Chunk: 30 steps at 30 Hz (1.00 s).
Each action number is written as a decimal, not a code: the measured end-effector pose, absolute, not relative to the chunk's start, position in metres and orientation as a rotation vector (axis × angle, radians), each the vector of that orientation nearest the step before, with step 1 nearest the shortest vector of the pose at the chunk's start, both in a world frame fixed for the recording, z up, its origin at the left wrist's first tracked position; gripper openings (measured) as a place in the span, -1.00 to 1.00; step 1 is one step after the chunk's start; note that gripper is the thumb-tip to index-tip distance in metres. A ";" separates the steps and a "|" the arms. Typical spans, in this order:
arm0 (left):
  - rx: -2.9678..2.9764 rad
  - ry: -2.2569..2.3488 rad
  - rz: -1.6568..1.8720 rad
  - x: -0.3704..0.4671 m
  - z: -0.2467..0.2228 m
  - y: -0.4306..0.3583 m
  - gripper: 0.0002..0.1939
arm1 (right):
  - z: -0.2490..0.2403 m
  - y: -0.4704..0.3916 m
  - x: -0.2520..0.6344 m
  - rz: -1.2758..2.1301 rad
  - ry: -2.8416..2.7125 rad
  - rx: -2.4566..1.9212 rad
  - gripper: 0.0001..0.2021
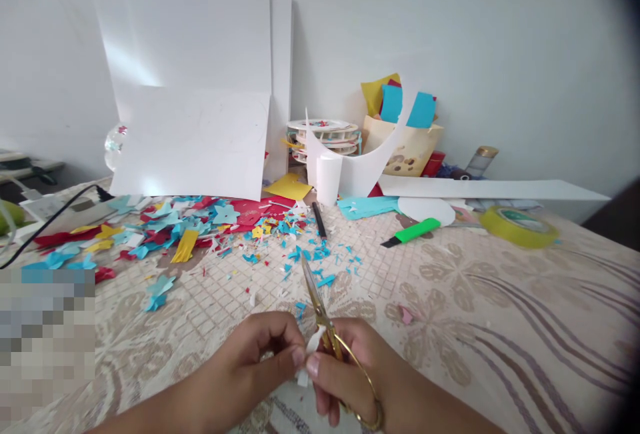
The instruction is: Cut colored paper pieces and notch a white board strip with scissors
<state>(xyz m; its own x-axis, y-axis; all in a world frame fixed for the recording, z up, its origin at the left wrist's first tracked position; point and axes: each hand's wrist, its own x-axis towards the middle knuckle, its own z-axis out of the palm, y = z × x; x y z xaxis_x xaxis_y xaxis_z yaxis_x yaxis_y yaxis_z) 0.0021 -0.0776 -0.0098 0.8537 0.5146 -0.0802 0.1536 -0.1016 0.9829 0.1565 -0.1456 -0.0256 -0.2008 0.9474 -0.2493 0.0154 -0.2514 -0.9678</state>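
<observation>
My left hand (270, 354) is closed in a pinch on a small folded piece of white paper (315, 339), in front of me near the bottom middle. My right hand (350, 371) pinches the same piece between thumb and finger. Gold scissors (315, 291) also rest in my right hand, blades together and pointing away from me, with a handle loop hanging by the palm. Just beyond the blades lie blue paper scraps (327, 281). Part of the white paper is hidden behind the fingers.
Coloured paper flowers and cuttings (165, 221) heap at the left. A black pen (319, 221), a green cutter knife (411, 233) and a yellow tape roll (517, 226) lie farther back. White sheets (195, 141) lean on the wall, near a paper bag (400, 147) and a tiered stand (325, 135).
</observation>
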 end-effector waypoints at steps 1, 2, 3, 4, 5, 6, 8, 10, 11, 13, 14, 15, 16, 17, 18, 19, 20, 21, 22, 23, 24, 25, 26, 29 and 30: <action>1.730 0.579 0.341 0.002 -0.010 -0.078 -0.79 | -0.024 -0.145 0.155 1.555 -1.196 -1.325 -0.83; 1.795 0.637 0.350 0.003 -0.010 -0.079 -0.78 | -0.023 -0.145 0.153 1.552 -1.168 -1.356 -0.84; 1.853 0.694 0.352 0.003 -0.010 -0.080 -0.77 | -0.023 -0.144 0.151 1.555 -1.130 -1.383 -0.85; 1.903 0.742 0.348 0.004 -0.011 -0.082 -0.77 | -0.024 -0.144 0.149 1.550 -1.089 -1.416 -0.86; 1.938 0.779 0.342 0.005 -0.011 -0.083 -0.77 | -0.025 -0.144 0.147 1.526 -1.052 -1.460 -0.88; 1.964 0.804 0.336 0.006 -0.012 -0.085 -0.78 | -0.026 -0.143 0.145 1.495 -1.017 -1.522 -0.89; 2.000 0.832 0.333 0.007 -0.015 -0.087 -0.80 | -0.028 -0.143 0.142 1.442 -0.955 -1.649 -0.90; 2.018 0.829 0.338 0.008 -0.018 -0.087 -0.81 | -0.030 -0.142 0.140 1.452 -0.930 -1.681 -0.88; 2.017 0.822 0.334 0.007 -0.020 -0.087 -0.81 | -0.030 -0.141 0.140 1.486 -0.925 -1.654 -0.88; 2.013 0.806 0.321 0.007 -0.023 -0.087 -0.80 | -0.031 -0.140 0.141 1.549 -0.945 -1.574 -0.88; 2.009 0.798 0.314 0.006 -0.023 -0.086 -0.79 | -0.032 -0.140 0.143 1.561 -0.966 -1.546 -0.88; 2.007 0.793 0.309 0.006 -0.023 -0.086 -0.79 | -0.032 -0.140 0.144 1.563 -0.988 -1.530 -0.89; 2.007 0.791 0.307 0.006 -0.022 -0.086 -0.79 | -0.033 -0.141 0.146 1.558 -1.011 -1.524 -0.89; 2.008 0.791 0.309 0.005 -0.021 -0.085 -0.79 | -0.034 -0.142 0.149 1.542 -1.038 -1.512 -0.89; 2.009 0.795 0.317 0.005 -0.020 -0.085 -0.79 | -0.034 -0.142 0.151 1.529 -1.067 -1.486 -0.89; 2.008 0.803 0.329 0.006 -0.018 -0.085 -0.79 | -0.035 -0.143 0.153 1.520 -1.090 -1.450 -0.87; 2.000 0.807 0.338 0.006 -0.017 -0.085 -0.79 | -0.035 -0.144 0.155 1.523 -1.114 -1.406 -0.84; 1.985 0.808 0.344 0.006 -0.016 -0.085 -0.79 | -0.035 -0.145 0.157 1.529 -1.137 -1.363 -0.80; 1.966 0.804 0.344 0.006 -0.015 -0.085 -0.79 | -0.035 -0.145 0.158 1.542 -1.154 -1.333 -0.78; 1.947 0.798 0.338 0.006 -0.014 -0.084 -0.79 | -0.034 -0.146 0.159 1.561 -1.165 -1.313 -0.78; 1.931 0.789 0.327 0.006 -0.014 -0.084 -0.78 | -0.034 -0.145 0.159 1.577 -1.169 -1.303 -0.80; 1.924 0.785 0.319 0.006 -0.014 -0.084 -0.78 | -0.034 -0.145 0.159 1.581 -1.167 -1.296 -0.83; 1.927 0.787 0.316 0.005 -0.014 -0.083 -0.78 | -0.034 -0.145 0.159 1.581 -1.166 -1.289 -0.87; 1.966 0.814 0.321 0.003 -0.016 -0.082 -0.78 | -0.035 -0.143 0.159 1.570 -1.173 -1.292 -0.94; 1.980 0.823 0.326 0.003 -0.016 -0.082 -0.78 | -0.035 -0.142 0.158 1.578 -1.161 -1.307 -0.94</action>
